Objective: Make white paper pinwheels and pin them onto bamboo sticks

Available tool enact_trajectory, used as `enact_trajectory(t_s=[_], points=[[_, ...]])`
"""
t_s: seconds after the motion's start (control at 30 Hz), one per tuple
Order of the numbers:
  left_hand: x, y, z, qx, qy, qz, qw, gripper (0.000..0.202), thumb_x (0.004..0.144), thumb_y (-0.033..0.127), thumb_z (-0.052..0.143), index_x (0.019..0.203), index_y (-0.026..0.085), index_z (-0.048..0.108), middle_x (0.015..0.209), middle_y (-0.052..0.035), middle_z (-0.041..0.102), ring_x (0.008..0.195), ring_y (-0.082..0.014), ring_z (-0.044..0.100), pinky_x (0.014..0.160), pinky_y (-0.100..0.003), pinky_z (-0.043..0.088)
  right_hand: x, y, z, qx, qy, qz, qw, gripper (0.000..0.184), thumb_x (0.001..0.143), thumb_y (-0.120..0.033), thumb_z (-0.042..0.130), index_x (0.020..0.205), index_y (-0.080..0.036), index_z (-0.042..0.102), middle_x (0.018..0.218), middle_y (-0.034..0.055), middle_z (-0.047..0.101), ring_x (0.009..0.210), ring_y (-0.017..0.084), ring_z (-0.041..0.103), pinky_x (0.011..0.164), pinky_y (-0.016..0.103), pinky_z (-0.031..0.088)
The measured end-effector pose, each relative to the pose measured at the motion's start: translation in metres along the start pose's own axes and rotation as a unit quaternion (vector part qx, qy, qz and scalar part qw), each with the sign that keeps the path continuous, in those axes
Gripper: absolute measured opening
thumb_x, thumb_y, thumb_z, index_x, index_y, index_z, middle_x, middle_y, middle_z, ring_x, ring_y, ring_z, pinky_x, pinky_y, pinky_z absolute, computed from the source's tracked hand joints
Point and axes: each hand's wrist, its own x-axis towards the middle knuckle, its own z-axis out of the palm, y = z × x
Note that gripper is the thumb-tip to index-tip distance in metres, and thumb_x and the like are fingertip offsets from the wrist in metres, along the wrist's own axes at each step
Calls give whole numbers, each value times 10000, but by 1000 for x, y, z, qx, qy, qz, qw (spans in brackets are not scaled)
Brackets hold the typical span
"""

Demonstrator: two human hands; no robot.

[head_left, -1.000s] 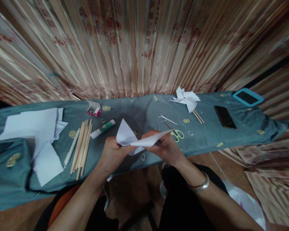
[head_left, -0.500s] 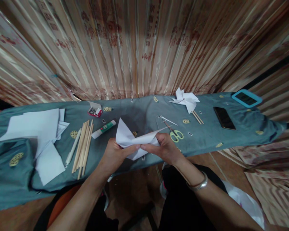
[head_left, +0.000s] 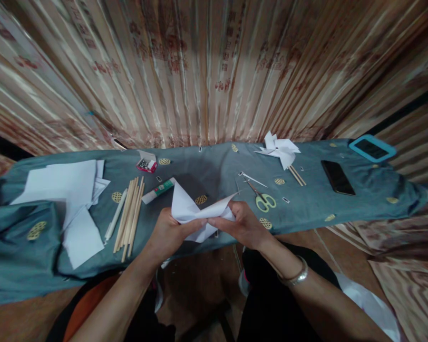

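Note:
A white sheet of paper (head_left: 185,205), partly folded with its corners curling up, is held over the table's near edge. My left hand (head_left: 171,233) grips its left side, thumb pressed toward the middle. On the other side my right hand (head_left: 244,225) pinches the paper, its thumb meeting the left thumb near the centre. The fingers beneath the paper are hidden. Just beyond my left hand lies a glue stick (head_left: 159,191). Green-handled scissors (head_left: 265,202) rest to the right of my right hand.
On the blue-green cloth (head_left: 214,166) lie wooden sticks (head_left: 129,216), a white pen (head_left: 115,216), white paper sheets (head_left: 71,180) and a small red box of pins (head_left: 147,164). Farther right are a paper pinwheel (head_left: 283,152), a phone (head_left: 337,177) and a blue-framed device (head_left: 373,147).
The paper's upright left corner and its right side have dropped slightly, and the thumbs press closer together at the middle. The whole view has shifted a little, moving the table items rightward.

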Motion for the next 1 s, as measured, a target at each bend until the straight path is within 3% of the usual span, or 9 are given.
enact_trajectory(t_s=[0.27, 0.37, 0.43, 0.5, 0.6, 0.67, 0.73, 1.0], points=[[-7, -7, -8, -2, -1, 15, 1000, 248, 590, 348, 768, 714, 135, 739, 660, -41, 713, 591, -179, 629, 568, -276, 530, 7, 0, 8, -13, -5, -9, 1000, 245, 703, -368, 725, 847, -170, 739, 735, 19, 723, 611, 142, 608, 542, 227, 476], [-2, -9, -30, 40, 2, 73, 997, 263, 620, 396, 773, 701, 148, 744, 719, -61, 727, 688, -200, 655, 659, -289, 540, 14, 1, 6, 4, 27, -23, 999, 259, 673, -391, 761, 830, -187, 745, 763, 29, 746, 653, 169, 647, 585, 253, 514], [6, -10, -55, 87, 84, 106, 987, 324, 706, 450, 706, 821, 152, 760, 837, -82, 740, 787, -209, 664, 743, -296, 527, 19, 2, 3, 34, 67, -25, 997, 302, 635, -419, 791, 818, -183, 745, 779, 40, 758, 668, 183, 667, 623, 280, 539], [15, -13, -82, 161, 206, 144, 954, 364, 735, 475, 644, 838, 143, 753, 841, -86, 730, 771, -207, 652, 714, -283, 512, 22, 3, -1, 57, 93, -22, 994, 336, 599, -435, 815, 801, -175, 744, 783, 49, 765, 668, 192, 678, 644, 301, 551], [27, -22, -116, 358, 251, 149, 887, 349, 783, 387, 545, 902, 129, 746, 917, -112, 724, 786, -218, 650, 737, -301, 506, 22, 3, -6, 65, 104, -22, 992, 350, 588, -438, 827, 795, -168, 744, 793, 58, 771, 667, 197, 687, 652, 313, 555], [30, -28, -129, 485, 245, 141, 828, 354, 827, 334, 462, 915, 134, 741, 939, -118, 728, 869, -232, 651, 810, -309, 497, 19, 4, -8, 56, 104, -29, 993, 347, 604, -435, 823, 805, -162, 746, 794, 64, 772, 667, 198, 689, 650, 311, 553], [29, -34, -133, 536, 233, 133, 800, 330, 830, 313, 463, 886, 147, 743, 926, -120, 731, 914, -255, 643, 847, -321, 482, 16, 5, -10, 39, 104, -36, 993, 339, 620, -432, 816, 803, -154, 748, 779, 70, 771, 657, 196, 687, 637, 303, 547], [22, -38, -120, 631, 167, 88, 753, 233, 834, 296, 506, 851, 174, 704, 894, -110, 710, 961, -283, 616, 863, -339, 451, 6, 4, -15, 22, 101, -9, 995, 328, 618, -419, 792, 813, -158, 754, 783, 72, 775, 654, 201, 690, 610, 291, 547]])
